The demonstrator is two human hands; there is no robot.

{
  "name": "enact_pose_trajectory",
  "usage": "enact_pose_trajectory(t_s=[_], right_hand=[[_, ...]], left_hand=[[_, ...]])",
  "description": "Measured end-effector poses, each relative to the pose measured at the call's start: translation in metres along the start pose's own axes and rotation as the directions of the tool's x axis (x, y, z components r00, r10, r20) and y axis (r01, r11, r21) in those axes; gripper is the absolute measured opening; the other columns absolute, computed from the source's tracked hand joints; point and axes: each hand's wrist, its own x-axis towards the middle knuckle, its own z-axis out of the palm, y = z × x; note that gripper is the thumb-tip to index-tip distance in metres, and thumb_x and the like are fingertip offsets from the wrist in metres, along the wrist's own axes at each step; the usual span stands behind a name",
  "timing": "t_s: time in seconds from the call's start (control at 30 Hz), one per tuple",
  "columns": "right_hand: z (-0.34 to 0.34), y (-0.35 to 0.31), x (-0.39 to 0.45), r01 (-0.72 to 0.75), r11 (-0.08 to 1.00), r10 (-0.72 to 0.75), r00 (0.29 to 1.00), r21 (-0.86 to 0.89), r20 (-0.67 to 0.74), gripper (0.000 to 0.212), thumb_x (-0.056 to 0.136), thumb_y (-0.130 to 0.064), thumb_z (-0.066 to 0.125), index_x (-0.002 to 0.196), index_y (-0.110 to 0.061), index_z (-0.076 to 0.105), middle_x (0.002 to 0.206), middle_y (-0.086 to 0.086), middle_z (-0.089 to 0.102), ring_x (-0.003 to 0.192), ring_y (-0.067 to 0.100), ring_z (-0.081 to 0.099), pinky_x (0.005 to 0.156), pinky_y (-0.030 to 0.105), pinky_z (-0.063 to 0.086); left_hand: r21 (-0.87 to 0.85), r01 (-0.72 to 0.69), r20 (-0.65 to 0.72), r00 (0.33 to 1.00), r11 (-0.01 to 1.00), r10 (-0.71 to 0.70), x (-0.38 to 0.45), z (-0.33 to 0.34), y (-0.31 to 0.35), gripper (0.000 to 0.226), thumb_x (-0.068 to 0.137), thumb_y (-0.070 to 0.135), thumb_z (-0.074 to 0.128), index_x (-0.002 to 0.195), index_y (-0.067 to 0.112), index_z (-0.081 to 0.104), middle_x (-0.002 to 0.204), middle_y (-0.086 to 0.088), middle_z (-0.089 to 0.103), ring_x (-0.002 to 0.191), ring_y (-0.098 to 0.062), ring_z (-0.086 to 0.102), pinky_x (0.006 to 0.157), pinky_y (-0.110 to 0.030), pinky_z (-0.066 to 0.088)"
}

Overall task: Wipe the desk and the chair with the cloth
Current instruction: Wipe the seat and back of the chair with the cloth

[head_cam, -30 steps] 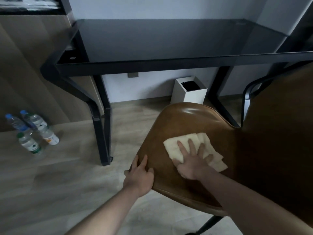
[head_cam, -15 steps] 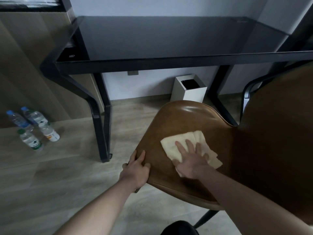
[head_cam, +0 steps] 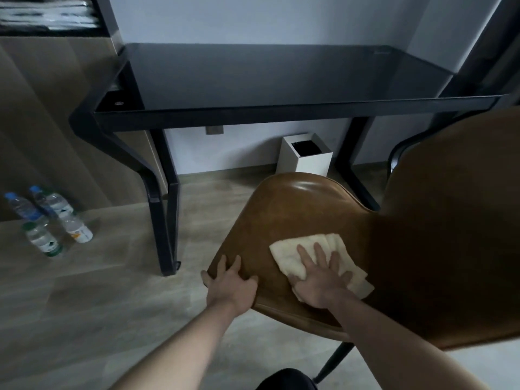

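Right hand [head_cam: 320, 285] – fingers flat – presses cloth [head_cam: 289, 253]; left hand [head_cam: 230, 285] grips chair [head_cam: 295, 209] edge.

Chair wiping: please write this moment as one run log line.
step: wiping chair seat | right hand: flat on cloth | left hand: holds seat edge | desk: untouched

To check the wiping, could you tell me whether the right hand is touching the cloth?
Touching: the head view shows the right hand pressing flat on the cloth.
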Motion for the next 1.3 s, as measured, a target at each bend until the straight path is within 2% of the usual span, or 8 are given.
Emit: enact_pose_trajectory(t_s=[0.17,0.37,0.6,0.73,0.87,1.0,1.13,1.3], right_hand=[[-0.019,-0.002,0.053,-0.111,0.993,0.114,0.989,0.039,-0.089,0.088,0.097,-0.083,0.033,0.164,-0.05,-0.014,0.174,-0.003,-0.028,0.158,0.047,-0.022,0.121,0.078,-0.002],[-0.027,-0.006,0.083,-0.093,0.996,0.094,0.981,0.016,-0.167,0.078,0.103,-0.07,0.037,0.167,-0.046,0.0,0.177,0.002,-0.01,0.158,0.05,-0.008,0.121,0.077,0.01],[-0.026,-0.003,0.048,-0.008,0.975,0.04,0.99,0.221,-0.139,0.049,0.109,-0.052,0.035,0.156,-0.043,0.043,0.164,-0.004,0.038,0.153,0.037,0.029,0.122,0.063,0.027],[-0.049,-0.009,-0.001,0.059,0.683,0.115,0.975,0.728,-0.188,0.029,0.11,-0.048,0.044,0.122,-0.029,0.063,0.105,0.003,0.069,0.099,0.023,0.066,0.099,0.044,0.054],[-0.087,-0.002,-0.052,0.084,0.242,0.165,0.978,0.967,-0.126,0.048,0.108,-0.049,0.051,0.149,-0.023,0.054,0.131,0.009,0.07,0.12,0.031,0.066,0.112,0.053,0.049],[-0.145,0.001,-0.114,0.268,-0.07,0.151,0.955,0.961,-0.255,0.045,0.111,-0.044,0.05,0.145,-0.014,0.058,0.123,0.011,0.075,0.114,0.031,0.072,0.108,0.052,0.054],[-0.208,0.007,-0.184,0.472,-0.131,0.179,0.876,0.872,-0.448,0.046,0.11,-0.044,0.051,0.148,-0.017,0.056,0.123,0.009,0.075,0.112,0.029,0.073,0.107,0.051,0.056],[-0.266,0.033,-0.248,0.722,-0.01,0.31,0.66,0.692,-0.684,0.041,0.112,-0.035,0.052,0.152,-0.025,0.052,0.126,-0.005,0.069,0.118,0.016,0.067,0.109,0.04,0.053]], left_hand=[[-0.014,-0.034,-0.013,0.999,0.999,0.034,0.02,0.007,-0.007,0.078,0.099,0.056,0.048,0.168,0.038,0.017,0.176,0.012,0.0,0.159,-0.04,-0.013,0.119,-0.059,0.04],[0.057,-0.08,0.003,0.997,0.995,0.079,0.053,-0.015,0.011,0.074,0.102,0.051,0.045,0.169,0.032,0.02,0.178,0.003,0.002,0.16,-0.041,-0.013,0.131,-0.05,0.005],[0.144,-0.036,0.01,0.999,0.989,0.035,0.049,-0.019,0.018,0.066,0.106,0.05,0.038,0.168,0.037,0.018,0.178,0.004,0.001,0.161,-0.042,-0.009,0.13,-0.059,0.008],[0.196,-0.04,-0.072,0.996,0.98,0.055,0.017,-0.027,0.029,0.055,0.111,0.045,0.027,0.165,0.033,0.029,0.176,0.001,0.013,0.16,-0.042,0.004,0.126,-0.064,0.018],[0.133,-0.197,-0.13,0.968,0.971,0.214,-0.029,-0.049,0.032,0.052,0.111,0.041,0.035,0.161,0.028,0.039,0.172,0.001,0.026,0.157,-0.032,0.023,0.127,-0.051,0.026],[0.101,-0.417,-0.114,0.897,0.903,0.427,-0.084,-0.08,0.064,0.056,0.106,0.04,0.053,0.161,0.03,0.04,0.169,0.007,0.033,0.155,-0.023,0.032,0.127,-0.041,0.028],[0.056,-0.634,-0.047,0.77,0.772,0.636,-0.159,-0.083,0.122,0.064,0.1,0.041,0.063,0.159,0.027,0.043,0.166,0.006,0.037,0.153,-0.02,0.035,0.126,-0.039,0.029],[0.129,-0.728,0.048,0.683,0.673,0.729,-0.222,-0.036,0.201,0.095,0.09,0.058,0.071,0.167,0.028,0.024,0.173,0.004,0.024,0.158,-0.023,0.027,0.128,-0.042,0.027]])
